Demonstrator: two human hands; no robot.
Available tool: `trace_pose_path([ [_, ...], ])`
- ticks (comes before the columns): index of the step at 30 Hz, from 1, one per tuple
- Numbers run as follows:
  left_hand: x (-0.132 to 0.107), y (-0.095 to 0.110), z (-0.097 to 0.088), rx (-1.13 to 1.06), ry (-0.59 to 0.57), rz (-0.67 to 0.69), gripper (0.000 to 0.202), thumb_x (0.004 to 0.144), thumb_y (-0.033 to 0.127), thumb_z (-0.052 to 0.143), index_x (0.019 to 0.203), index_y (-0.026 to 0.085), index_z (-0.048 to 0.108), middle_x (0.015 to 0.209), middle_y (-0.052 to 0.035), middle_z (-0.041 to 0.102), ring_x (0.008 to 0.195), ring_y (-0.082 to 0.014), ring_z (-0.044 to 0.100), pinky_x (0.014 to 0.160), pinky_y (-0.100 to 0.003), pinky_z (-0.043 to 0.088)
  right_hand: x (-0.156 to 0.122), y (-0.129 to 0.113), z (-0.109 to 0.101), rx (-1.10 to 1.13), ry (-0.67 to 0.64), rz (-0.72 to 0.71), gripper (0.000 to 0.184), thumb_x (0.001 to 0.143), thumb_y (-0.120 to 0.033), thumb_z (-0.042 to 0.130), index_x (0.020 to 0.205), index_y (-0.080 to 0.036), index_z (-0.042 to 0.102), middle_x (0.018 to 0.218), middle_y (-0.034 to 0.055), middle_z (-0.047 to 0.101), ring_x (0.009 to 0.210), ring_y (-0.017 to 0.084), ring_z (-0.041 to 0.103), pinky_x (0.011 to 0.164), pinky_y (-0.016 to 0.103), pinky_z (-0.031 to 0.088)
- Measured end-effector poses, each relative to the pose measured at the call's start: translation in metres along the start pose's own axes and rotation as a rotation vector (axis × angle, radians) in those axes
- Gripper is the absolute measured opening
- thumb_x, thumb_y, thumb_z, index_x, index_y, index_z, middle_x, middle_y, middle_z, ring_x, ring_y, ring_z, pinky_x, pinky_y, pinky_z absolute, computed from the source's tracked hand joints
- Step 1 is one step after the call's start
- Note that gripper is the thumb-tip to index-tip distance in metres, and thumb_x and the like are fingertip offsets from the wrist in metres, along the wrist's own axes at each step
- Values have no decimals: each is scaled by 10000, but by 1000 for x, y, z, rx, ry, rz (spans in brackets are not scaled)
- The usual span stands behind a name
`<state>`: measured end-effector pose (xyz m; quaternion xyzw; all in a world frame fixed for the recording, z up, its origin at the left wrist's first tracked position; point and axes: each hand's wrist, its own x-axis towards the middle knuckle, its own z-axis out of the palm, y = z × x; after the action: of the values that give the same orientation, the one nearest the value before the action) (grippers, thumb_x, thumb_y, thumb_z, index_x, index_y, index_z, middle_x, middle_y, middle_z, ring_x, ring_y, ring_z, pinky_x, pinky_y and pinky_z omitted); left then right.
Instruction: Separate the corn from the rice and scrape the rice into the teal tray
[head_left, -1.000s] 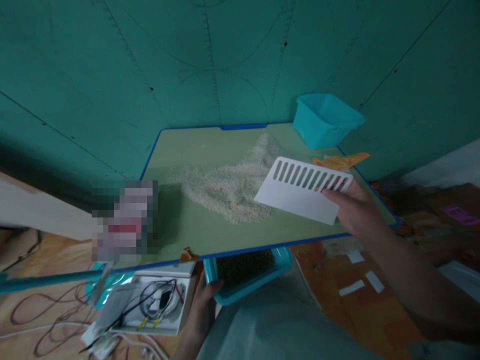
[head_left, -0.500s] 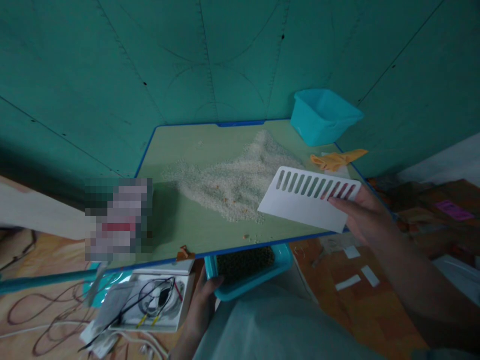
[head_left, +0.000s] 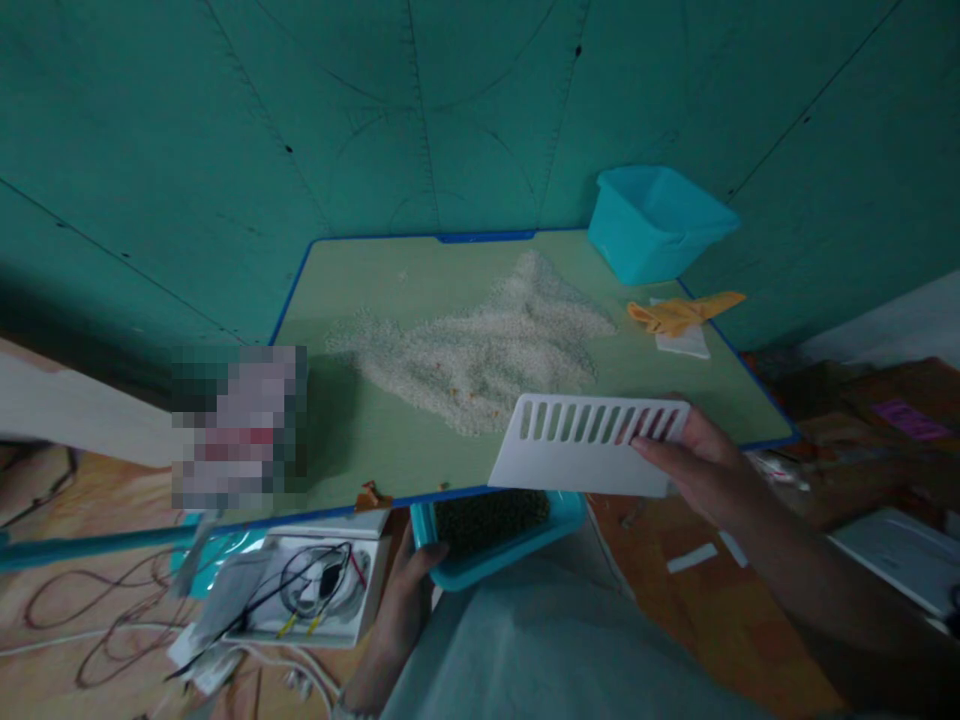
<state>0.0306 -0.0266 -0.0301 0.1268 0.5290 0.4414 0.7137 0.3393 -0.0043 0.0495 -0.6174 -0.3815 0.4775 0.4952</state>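
Note:
My right hand (head_left: 694, 450) grips a white plastic scraper (head_left: 577, 460) with a row of slots along its upper side. The scraper's lower edge is at the near blue edge of the table (head_left: 405, 460). A spread heap of pale granules (head_left: 480, 345) with a few orange-brown bits lies just beyond it. Below that edge, my left hand (head_left: 412, 580) holds a turquoise tray (head_left: 487, 570) by its left end, thumb over the rim. Dark granular stuff (head_left: 495, 520) fills the tray. The table partly hides its far side.
A turquoise bin (head_left: 652, 230) stands at the back right, near an orange cloth (head_left: 682, 313). A blurred-out box (head_left: 244, 430) sits at the left. An orange-brown clip (head_left: 371, 495) is on the near edge. A white box of cables (head_left: 322, 590) lies on the floor at lower left.
My right hand has brought the scraper nearer and to the left, down to the table's near edge. The left hand and tray stay about where they were.

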Motion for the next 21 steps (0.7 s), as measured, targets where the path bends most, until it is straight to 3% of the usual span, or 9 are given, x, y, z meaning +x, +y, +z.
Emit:
trace_pose_path([
  [7,0,0,-7,-27,-14,27,616,592,286,812,1197,205,733,1158,-98,800,1215,-441,637,1035,-517,491,43,-5,-7,52,63,-138,371,679,-340,816,996,-293,629,952,-2,766,924,256,724,908,476,558],
  [10,-1,4,-15,-17,12,55,589,599,301,807,1179,217,747,1169,-83,799,1226,-439,630,1033,-513,495,48,-11,0,52,31,-151,335,694,-327,805,975,-296,624,922,-10,758,894,245,721,891,461,558],
  [14,-1,11,-29,16,41,80,500,617,318,813,1107,229,772,1107,-57,816,1238,-415,626,1045,-499,491,44,-17,41,71,-75,-172,277,730,-333,773,956,-282,621,908,-5,752,869,229,708,849,418,558],
  [18,0,17,-43,-20,57,44,470,526,344,868,974,221,796,961,-72,838,1237,-435,620,1046,-523,491,43,-23,90,51,-227,-206,189,753,-294,734,889,-270,605,843,-19,720,832,196,677,802,350,538],
  [21,0,19,-51,-38,58,36,507,519,343,880,1009,247,793,963,-60,838,1208,-424,643,1038,-526,498,43,-27,107,15,-315,-175,189,724,-269,728,844,-259,583,793,-28,680,760,176,638,725,315,517],
])
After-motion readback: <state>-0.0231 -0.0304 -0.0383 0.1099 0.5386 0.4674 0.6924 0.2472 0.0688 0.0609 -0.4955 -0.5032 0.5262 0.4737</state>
